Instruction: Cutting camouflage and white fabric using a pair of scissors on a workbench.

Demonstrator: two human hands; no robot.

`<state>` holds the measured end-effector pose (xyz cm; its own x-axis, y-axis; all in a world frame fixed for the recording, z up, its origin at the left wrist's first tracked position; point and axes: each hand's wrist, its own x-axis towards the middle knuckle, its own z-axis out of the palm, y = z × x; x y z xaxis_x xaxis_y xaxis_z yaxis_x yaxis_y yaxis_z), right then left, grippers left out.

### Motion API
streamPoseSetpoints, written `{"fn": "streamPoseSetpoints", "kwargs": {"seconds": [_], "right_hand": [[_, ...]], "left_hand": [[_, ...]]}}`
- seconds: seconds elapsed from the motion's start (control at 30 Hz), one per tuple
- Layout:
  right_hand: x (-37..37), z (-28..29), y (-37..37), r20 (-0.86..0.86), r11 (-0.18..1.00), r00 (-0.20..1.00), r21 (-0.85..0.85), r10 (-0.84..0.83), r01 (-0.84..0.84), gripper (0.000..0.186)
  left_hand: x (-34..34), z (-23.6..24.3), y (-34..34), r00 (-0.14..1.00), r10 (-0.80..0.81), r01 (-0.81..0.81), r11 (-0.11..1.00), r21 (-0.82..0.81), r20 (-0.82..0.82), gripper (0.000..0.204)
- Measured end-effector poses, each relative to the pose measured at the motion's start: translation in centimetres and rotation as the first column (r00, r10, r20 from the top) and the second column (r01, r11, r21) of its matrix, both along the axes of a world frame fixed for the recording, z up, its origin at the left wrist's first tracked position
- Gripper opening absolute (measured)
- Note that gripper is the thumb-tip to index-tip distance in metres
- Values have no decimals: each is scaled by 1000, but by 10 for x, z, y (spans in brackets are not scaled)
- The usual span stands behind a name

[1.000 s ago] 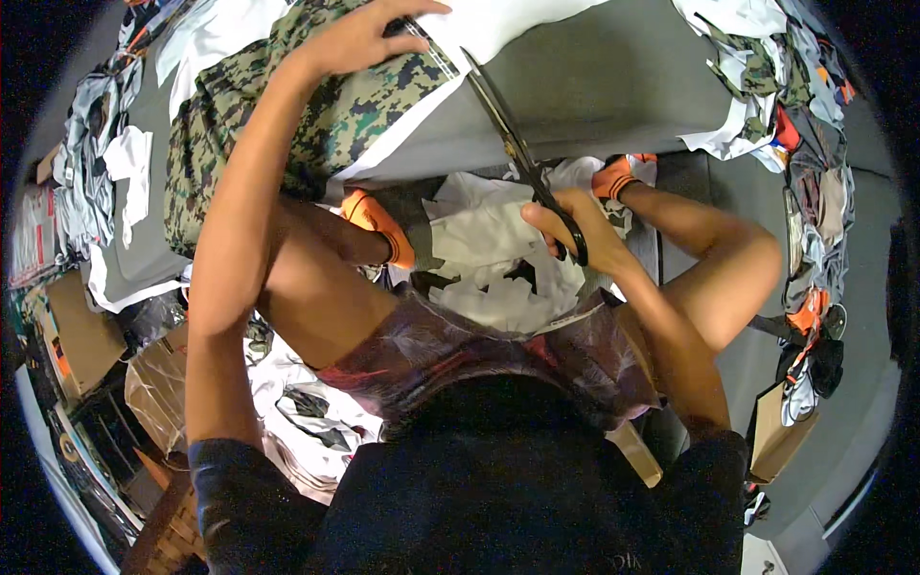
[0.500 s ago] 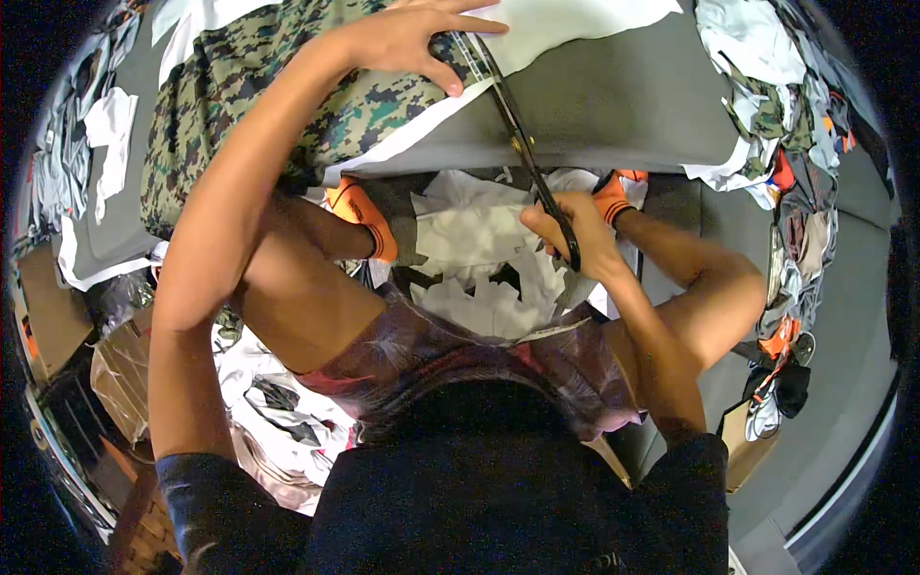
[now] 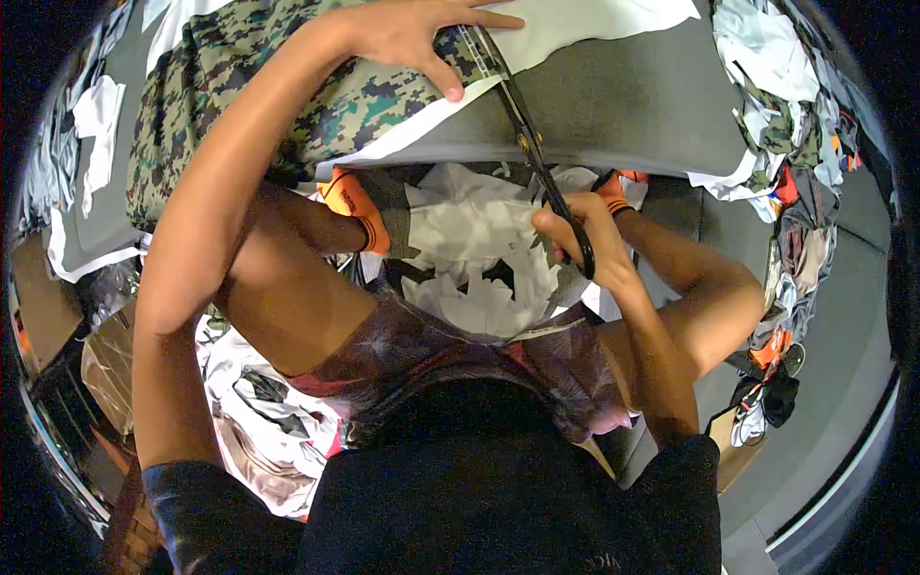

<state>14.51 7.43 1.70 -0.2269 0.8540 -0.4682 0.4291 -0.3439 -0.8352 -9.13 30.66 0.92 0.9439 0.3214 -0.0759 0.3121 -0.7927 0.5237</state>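
Scissors (image 3: 529, 139), upper centre of frame, slanting up-left to the cloth edge. Right hand (image 3: 602, 235), centre-right, fingers curled closed round the scissor handles, thumb on the near side; exact finger placement in the loops partly hidden. Blades look slightly parted, lying over the edge of the camouflage cloth (image 3: 225, 91) and its white border.

Left hand (image 3: 398, 36), top centre, fingers spread wide, thumb stretched toward the cloth's edge; palm down on the cloth, nothing pinched. Camouflage cloth fills upper left, draped over the grey table (image 3: 623, 105); white sheet (image 3: 585, 29) at top, just right of the left hand.

Handling, judged: cloth likely light, soft, floppy, easily rucked, not fragile; best held flat with spread fingers near the edge, clear of the blades. White sheet looks thin and limp too, could slide. Scissors look long, stiff, probably metal and fairly heavy; take by the handles, never the blades.

White scraps (image 3: 460, 225) mid-frame between the orange socks (image 3: 355, 211); more clothes (image 3: 767, 48) upper right.
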Motion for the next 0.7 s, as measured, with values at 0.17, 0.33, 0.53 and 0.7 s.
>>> {"fn": "streamPoseSetpoints", "kwargs": {"seconds": [0.17, 0.33, 0.53, 0.7], "right_hand": [[2, -1, 0, 6, 1000, 1000, 23, 8, -9, 48], [4, -1, 1, 33, 999, 999, -25, 39, -38, 44], [5, 1, 0, 51, 999, 998, -26, 37, -36, 43], [5, 1, -1, 89, 999, 995, -26, 38, -36, 42]], "left_hand": [[-1, -2, 0, 1000, 14, -14, 999, -38, -7, 119], [-1, -1, -1, 1000, 23, -24, 995, -97, -12, 120], [-1, -1, 2, 999, 7, -7, 1000, -1, -35, 120], [-2, -3, 3, 1000, 4, -5, 1000, -23, -24, 120]]}}
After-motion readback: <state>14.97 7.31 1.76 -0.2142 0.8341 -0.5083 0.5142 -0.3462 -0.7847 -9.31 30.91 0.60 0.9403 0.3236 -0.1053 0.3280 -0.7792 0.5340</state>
